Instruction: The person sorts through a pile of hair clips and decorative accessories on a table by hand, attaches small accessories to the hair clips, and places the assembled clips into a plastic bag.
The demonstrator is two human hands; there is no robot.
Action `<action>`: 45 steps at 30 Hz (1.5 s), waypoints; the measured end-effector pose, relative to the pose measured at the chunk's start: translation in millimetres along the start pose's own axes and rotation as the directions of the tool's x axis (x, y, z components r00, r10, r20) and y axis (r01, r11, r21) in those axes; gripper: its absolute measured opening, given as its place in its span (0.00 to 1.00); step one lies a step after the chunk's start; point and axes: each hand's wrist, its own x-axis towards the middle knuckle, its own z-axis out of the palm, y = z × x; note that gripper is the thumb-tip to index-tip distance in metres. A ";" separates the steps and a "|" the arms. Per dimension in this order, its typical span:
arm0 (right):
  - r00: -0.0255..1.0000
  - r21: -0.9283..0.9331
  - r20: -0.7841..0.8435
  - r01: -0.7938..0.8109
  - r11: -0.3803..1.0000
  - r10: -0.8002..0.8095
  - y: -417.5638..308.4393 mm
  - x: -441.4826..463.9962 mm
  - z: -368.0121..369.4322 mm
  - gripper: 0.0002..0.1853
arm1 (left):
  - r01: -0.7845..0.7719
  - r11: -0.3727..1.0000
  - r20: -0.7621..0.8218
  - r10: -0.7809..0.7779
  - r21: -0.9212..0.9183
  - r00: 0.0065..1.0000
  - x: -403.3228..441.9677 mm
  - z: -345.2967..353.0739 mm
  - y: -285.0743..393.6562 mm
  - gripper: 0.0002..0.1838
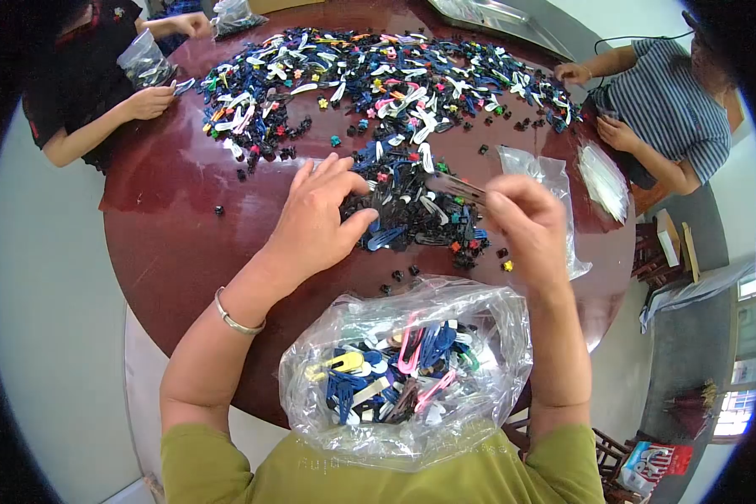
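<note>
My right hand [529,223] pinches a dark brown snap hair clip [456,186] between thumb and fingers, above the right side of the near pile. My left hand [315,214] rests at the left edge of that near pile of hair clips [416,206], its thumb and fingers apart. Small black claw clips, blue and white snap clips and a few coloured flower-shaped pieces lie mixed there. Close to my body, an open clear plastic bag [500,378] holds blue, pink, yellow, white and brown snap clips.
A larger pile of clips [336,67] spreads over the far side of the round brown table [160,252]. One person [71,80] works at the left and another [676,101] at the right. Flat clear bags [554,176] and a stack of white sleeves [603,181] lie rightward.
</note>
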 end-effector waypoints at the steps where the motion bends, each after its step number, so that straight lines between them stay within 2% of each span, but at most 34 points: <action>1: 0.991 0.029 0.052 0.120 0.992 -0.122 -8.4 -4.1 -6.6 0.06 | -0.012 1.000 0.027 0.012 0.016 1.000 -0.4 -1.2 1.0 0.12; 2: 0.959 0.007 0.172 0.229 0.973 -0.227 -17.2 -7.7 -11.6 0.06 | -0.024 0.999 0.056 0.022 0.031 0.998 -1.0 -3.9 3.7 0.13; 4: 0.820 0.012 0.403 0.439 0.899 -0.406 -32.3 -14.9 -16.6 0.07 | -0.053 0.995 0.124 0.042 0.085 0.991 -3.1 -10.0 10.4 0.13; 7: 0.898 -0.256 0.355 0.359 0.897 -0.258 -46.1 -26.0 6.5 0.07 | -0.114 0.977 0.208 0.076 0.181 0.975 -4.3 -13.0 20.9 0.13; 8: 0.889 -0.387 0.314 0.441 0.810 -0.335 -33.9 -18.4 7.3 0.08 | -0.127 0.972 0.216 0.083 0.197 0.973 -5.5 -10.9 22.4 0.13; 9: 0.931 -0.330 0.199 0.358 0.873 -0.307 -11.7 -11.1 6.8 0.09 | -0.140 0.967 0.224 0.091 0.213 0.970 -6.6 -8.8 23.3 0.13; 11: 0.979 -0.418 0.144 0.194 0.887 -0.146 6.7 1.1 6.4 0.08 | -0.160 0.966 0.234 0.110 0.204 0.966 -7.6 -5.7 22.0 0.13; 14: 0.984 -0.699 0.163 0.169 0.695 -0.075 34.2 12.6 -2.6 0.08 | -0.177 0.964 0.228 0.130 0.200 0.965 -7.0 -4.2 21.0 0.12; 17: 0.967 -0.864 0.152 0.231 0.447 -0.206 48.2 11.2 5.3 0.08 | -0.166 0.967 0.203 0.126 0.193 0.971 -7.2 -3.1 19.7 0.12; 18: 0.980 -0.876 0.132 0.186 0.445 -0.150 46.4 11.2 9.3 0.10 | -0.162 0.969 0.194 0.124 0.189 0.973 -7.2 -3.1 19.3 0.12; 21: 0.963 -0.868 0.199 0.260 0.422 -0.183 45.1 11.7 12.6 0.09 | -0.164 0.966 0.132 0.139 0.202 0.981 -6.5 -1.3 16.3 0.12; 24: 0.978 -0.832 0.154 0.204 0.515 -0.137 46.7 12.2 11.5 0.06 | -0.156 0.967 0.111 0.136 0.200 0.985 -6.2 -0.4 13.6 0.12; 27: 0.993 -0.738 0.109 0.114 0.665 -0.049 49.6 14.6 7.0 0.07 | -0.141 0.971 0.108 0.122 0.194 0.987 -6.1 0.9 12.3 0.12; 30: 0.997 -0.656 0.053 0.072 0.751 -0.049 50.0 15.4 -3.1 0.07 | -0.132 0.972 0.100 0.114 0.194 0.988 -5.8 0.1 13.1 0.12; 33: 0.983 -0.338 -0.028 -0.179 0.924 0.180 34.8 13.9 -11.0 0.08 | -0.127 0.972 0.090 0.111 0.198 0.990 -5.8 0.2 13.0 0.12; 34: 0.981 -0.275 -0.025 -0.194 0.942 0.195 20.7 11.0 -10.1 0.07 | -0.134 0.970 0.093 0.117 0.201 0.989 -6.0 0.7 12.4 0.11; 37: 0.995 -0.141 0.042 -0.082 0.987 0.089 -18.6 -6.3 -6.8 0.05 | -0.153 0.966 0.099 0.135 0.209 0.986 -7.3 2.9 10.1 0.11; 38: 0.985 0.027 0.155 -0.075 0.997 0.070 -23.9 -13.8 -8.3 0.05 | -0.161 0.964 0.099 0.143 0.210 0.985 -7.2 3.2 10.3 0.12; 39: 0.955 -0.082 0.296 0.034 0.996 -0.008 -33.5 -17.6 -11.7 0.06 | -0.169 0.963 0.100 0.151 0.211 0.983 -7.4 3.7 10.4 0.12; 41: 0.952 -0.072 0.288 0.132 0.989 -0.106 -25.2 -15.8 -3.7 0.06 | -0.176 0.955 0.097 0.156 0.240 0.983 -7.6 4.6 10.8 0.11; 43: 0.999 -0.262 0.036 0.021 0.965 -0.012 -8.0 -3.7 -1.8 0.05 | -0.178 0.952 0.094 0.159 0.250 0.983 -7.3 3.8 12.0 0.11; 44: 0.999 -0.203 -0.036 -0.036 0.978 0.029 3.3 1.6 -0.2 0.04 | -0.177 0.954 0.088 0.160 0.243 0.983 -7.2 3.6 13.6 0.12; 45: 0.998 -0.275 0.059 -0.006 0.961 0.023 12.0 3.1 -1.7 0.04 | -0.174 0.956 0.079 0.160 0.236 0.984 -6.0 3.1 14.7 0.12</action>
